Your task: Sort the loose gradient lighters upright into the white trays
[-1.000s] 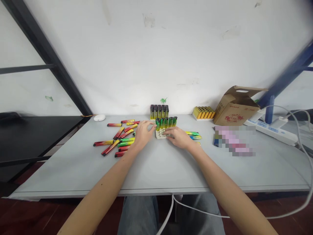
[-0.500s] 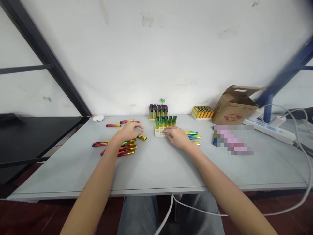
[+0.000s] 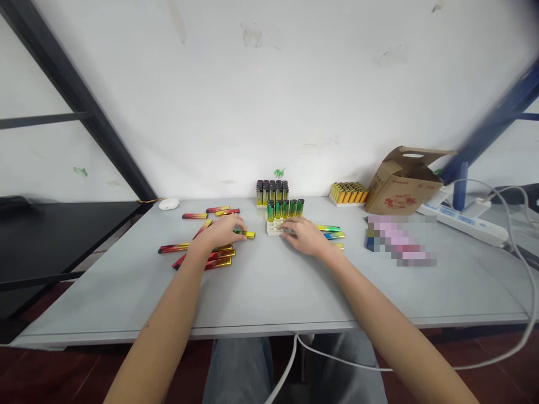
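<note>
Where the yellow-ended lighter (image 3: 250, 235) pokes out at three o'clock, long axis nearly nine-to-three, my nearer left hand (image 3: 223, 231) curls half open over it; my right hand (image 3: 305, 234), fingers bent, touches the white tray (image 3: 274, 229). I cannot tell whether either grips.

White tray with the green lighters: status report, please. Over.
Left hand at a green-and-gold lighter, grip unclear. Right hand at white tray, hiding part of it. Green lighters upright along its back.

White holed tray (image 3: 275, 229): centre, partly filled | green-yellow lighters (image 3: 286, 209): upright in its back | green-gold lighter (image 3: 250, 235): roughly level, left of centre
</note>
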The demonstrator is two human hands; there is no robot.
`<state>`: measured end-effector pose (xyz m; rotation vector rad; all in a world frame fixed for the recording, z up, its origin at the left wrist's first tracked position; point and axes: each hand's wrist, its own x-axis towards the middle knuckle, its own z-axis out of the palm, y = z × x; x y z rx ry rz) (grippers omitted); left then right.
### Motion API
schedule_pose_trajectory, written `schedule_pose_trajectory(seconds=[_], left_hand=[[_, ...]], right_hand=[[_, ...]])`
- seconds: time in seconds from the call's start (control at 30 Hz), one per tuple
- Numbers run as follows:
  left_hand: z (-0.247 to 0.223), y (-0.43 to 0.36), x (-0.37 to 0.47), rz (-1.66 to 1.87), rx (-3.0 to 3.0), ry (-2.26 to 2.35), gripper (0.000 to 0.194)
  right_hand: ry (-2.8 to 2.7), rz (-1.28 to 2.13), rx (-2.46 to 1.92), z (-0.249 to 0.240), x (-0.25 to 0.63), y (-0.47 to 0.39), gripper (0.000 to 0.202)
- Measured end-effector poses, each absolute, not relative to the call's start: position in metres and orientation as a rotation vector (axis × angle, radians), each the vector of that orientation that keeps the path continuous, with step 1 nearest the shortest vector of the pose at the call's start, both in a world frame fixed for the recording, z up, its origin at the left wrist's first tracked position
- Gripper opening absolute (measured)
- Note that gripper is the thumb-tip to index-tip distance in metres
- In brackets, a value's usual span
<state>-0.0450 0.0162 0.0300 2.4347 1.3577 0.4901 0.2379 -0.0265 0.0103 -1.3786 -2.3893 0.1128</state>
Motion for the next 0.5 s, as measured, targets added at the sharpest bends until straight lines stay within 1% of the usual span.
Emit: schedule_pose_trajectory(seconds=[0.2,0.37,0.5], left_hand=[[0.034,0.007,-0.020,0.710,2.399,1.273,0.024],[0.037,-0.003,0.001,0.938,2.376,1.159,0.023],[0.040,-0.011,0.013,1.108,2.215,1.133,0.041]], right_hand=[[-2.265,0.164,-1.270,0.016,0.233,-0.027,0.031],[-2.023,0.447,-1.182,0.025,0.227,-0.031,0.031],[-1.917,0.637,-1.150,0.026,0.226,-0.030,0.028]])
